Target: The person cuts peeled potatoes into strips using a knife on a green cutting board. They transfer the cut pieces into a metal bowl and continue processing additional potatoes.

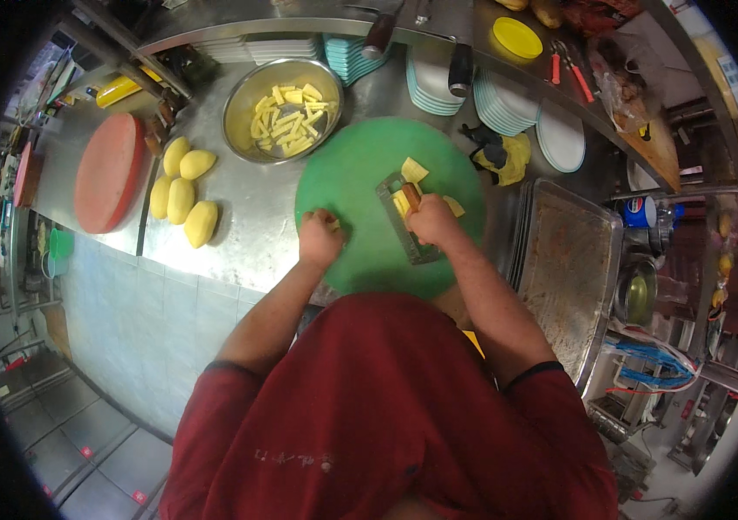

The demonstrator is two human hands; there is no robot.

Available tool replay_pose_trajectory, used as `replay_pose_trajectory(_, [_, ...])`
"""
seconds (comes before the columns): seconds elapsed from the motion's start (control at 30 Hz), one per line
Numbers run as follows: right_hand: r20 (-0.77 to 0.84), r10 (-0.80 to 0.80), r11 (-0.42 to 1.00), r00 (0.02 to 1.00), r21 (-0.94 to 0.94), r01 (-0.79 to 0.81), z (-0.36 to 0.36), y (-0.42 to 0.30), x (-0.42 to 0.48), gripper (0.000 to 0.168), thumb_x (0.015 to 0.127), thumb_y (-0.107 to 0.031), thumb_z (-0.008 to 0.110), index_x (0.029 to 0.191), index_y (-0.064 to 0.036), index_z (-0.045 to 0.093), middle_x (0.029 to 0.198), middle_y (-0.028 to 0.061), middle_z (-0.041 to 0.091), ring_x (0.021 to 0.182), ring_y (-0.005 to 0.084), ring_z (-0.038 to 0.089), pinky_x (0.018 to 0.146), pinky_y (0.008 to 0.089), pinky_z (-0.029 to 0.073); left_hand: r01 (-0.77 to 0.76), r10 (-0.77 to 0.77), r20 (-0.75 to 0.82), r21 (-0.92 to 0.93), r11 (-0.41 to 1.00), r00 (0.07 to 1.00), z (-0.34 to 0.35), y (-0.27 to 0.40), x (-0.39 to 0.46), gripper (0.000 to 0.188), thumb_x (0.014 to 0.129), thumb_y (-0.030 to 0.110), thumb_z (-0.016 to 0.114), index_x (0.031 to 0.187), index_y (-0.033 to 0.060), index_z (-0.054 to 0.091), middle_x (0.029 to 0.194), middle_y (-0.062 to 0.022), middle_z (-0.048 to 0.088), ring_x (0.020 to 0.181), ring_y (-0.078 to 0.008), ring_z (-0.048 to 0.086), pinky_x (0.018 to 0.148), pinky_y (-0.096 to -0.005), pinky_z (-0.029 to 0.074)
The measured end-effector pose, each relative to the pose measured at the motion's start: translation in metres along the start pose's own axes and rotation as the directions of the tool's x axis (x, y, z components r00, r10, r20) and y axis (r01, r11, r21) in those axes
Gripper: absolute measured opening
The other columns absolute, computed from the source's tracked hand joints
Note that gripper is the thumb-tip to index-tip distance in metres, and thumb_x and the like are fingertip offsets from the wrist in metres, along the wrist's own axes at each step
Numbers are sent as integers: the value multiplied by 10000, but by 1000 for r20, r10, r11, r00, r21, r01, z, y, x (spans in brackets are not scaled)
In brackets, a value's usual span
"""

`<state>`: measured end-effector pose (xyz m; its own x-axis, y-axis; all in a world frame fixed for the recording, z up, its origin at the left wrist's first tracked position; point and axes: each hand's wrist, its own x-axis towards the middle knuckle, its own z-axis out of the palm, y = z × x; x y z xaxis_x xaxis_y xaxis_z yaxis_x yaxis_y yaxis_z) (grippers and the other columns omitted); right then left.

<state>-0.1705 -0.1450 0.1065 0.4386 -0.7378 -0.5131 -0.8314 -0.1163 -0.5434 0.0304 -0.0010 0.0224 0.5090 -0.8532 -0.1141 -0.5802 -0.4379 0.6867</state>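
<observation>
On the round green cutting board [369, 156], my right hand [433, 222] grips the wooden handle [411, 195] of a cleaver. Its dark metal blade [416, 252] is low over the board, and pale yellow potato slices [401, 204] show against it. One cut potato piece [414, 170] lies just beyond the blade, and another [454, 207] rests to the right, partly behind my hand. At the board's left edge, my left hand [321, 239] is curled, with a small pale piece showing at its fingertips. Most of that piece is hidden.
A steel bowl [230, 117] of potato strips stands beyond the board. Several peeled potatoes [180, 201] sit left, near a red round board [107, 172]. Stacked trays [564, 260] flank the right side. Black knife handles [461, 70] overhang the shelf; plates [505, 104] stand beneath it.
</observation>
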Motion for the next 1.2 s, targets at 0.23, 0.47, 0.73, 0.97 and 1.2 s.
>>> replay_pose_trajectory(0.23, [-17, -35, 985, 999, -171, 31, 22, -24, -31, 257, 800, -180, 631, 930, 31, 702, 893, 280, 684, 878, 439, 678, 784, 492, 538, -88, 92, 3, -273, 958, 996, 25, 12, -12, 394, 752, 130, 762, 1113, 15, 652, 1103, -186, 595, 885, -312, 663, 808, -379, 559])
replay_pose_trajectory(0.47, [75, -80, 996, 994, -25, 83, 50, -3, -24, 266, 802, -209, 651, 879, 42, 692, 845, 270, 682, 852, 434, 682, 758, 487, 542, -25, 80, 139, -361, 932, 987, 9, 38, -19, 371, 810, 90, 757, 1151, 7, 641, 1058, -169, 612, 849, -262, 670, 781, -371, 544])
replay_pose_trajectory(0.73, [-7, -15, 989, 1000, 145, 16, 47, 14, -10, 203, 812, -161, 682, 788, 36, 638, 662, 162, 647, 526, 264, 647, 512, 398, 525, -117, 120, 10, -153, 981, 993, 17, 31, -15, 249, 824, 139, 744, 1027, 22, 658, 1020, -169, 620, 807, -348, 635, 750, -426, 533])
replay_pose_trajectory(0.97, [3, -90, 977, 996, -192, 89, 24, -14, -39, 239, 840, -198, 634, 899, 28, 683, 873, 260, 680, 853, 433, 669, 772, 507, 534, 53, -47, 36, -197, 979, 998, 25, 21, -20, 241, 853, 185, 725, 1019, 22, 663, 978, -212, 623, 859, -367, 644, 766, -435, 521])
replay_pose_trajectory(1.2, [-31, -255, 936, 966, -260, 239, 36, -15, -50, 194, 819, -168, 627, 869, 14, 667, 804, 246, 660, 786, 435, 654, 715, 520, 522, -136, 133, -28, -157, 978, 991, 14, 22, -30, 229, 858, 144, 708, 1035, 8, 660, 980, -198, 617, 874, -373, 635, 764, -434, 523])
